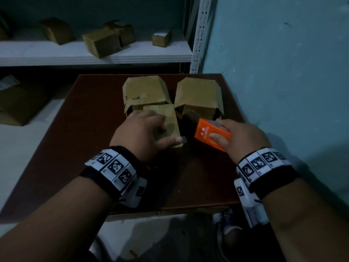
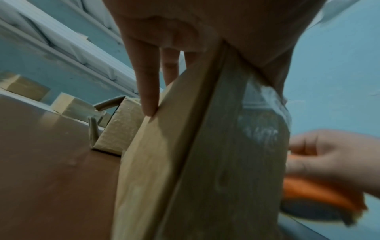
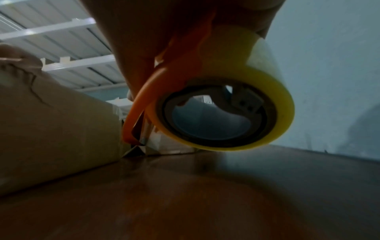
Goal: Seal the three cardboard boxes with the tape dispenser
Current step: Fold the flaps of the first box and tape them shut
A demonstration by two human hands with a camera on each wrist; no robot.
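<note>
Three brown cardboard boxes stand on a dark brown table (image 1: 85,148). The near box (image 1: 171,121) sits in the middle; my left hand (image 1: 143,133) lies over its top, with the fingers down the far side and the thumb along the near edge (image 2: 148,97). The far left box (image 1: 144,91) and the far right box (image 1: 198,93) have loose front flaps. Just right of the near box, my right hand (image 1: 232,137) grips the orange tape dispenser (image 1: 212,134), held above the table. Its yellowish tape roll (image 3: 222,113) hangs below my palm. A strip of clear tape (image 2: 265,104) shows on the near box's side.
A white metal shelf (image 1: 94,52) behind the table carries several small cardboard boxes. A larger box (image 1: 17,104) sits on a lower level at the left. A blue wall (image 1: 283,72) runs close along the table's right edge. A shoe (image 1: 224,222) shows below the table's front edge.
</note>
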